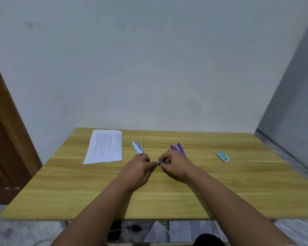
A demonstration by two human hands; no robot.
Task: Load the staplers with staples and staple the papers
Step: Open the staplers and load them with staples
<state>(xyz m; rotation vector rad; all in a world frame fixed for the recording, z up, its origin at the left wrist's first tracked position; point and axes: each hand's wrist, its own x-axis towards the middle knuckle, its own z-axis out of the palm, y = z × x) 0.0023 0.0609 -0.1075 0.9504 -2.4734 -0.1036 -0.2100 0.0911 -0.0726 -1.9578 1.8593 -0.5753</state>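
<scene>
While both staplers lie hinged open on the wooden bench [220, 192], the person's left hand [138, 168] and right hand [176, 165] meet at the middle of the bench, each pinching one end of a small silvery strip of staples [159, 163] between curled fingertips. By my reading, the loading step is in hand — the strip looks as if it is being split or readied. The next move calls for carrying the strip to one open magazine and seating it in line with the channel.

The white stapler [138, 147] lies just beyond the left hand, the purple stapler [177, 148] just beyond the right — whether either already holds staples cannot be told. A small green staple box [223, 156] sits well to the right; its contents are not visible. The printed papers [105, 146] lie at far left, unstapled as far as I can tell.
</scene>
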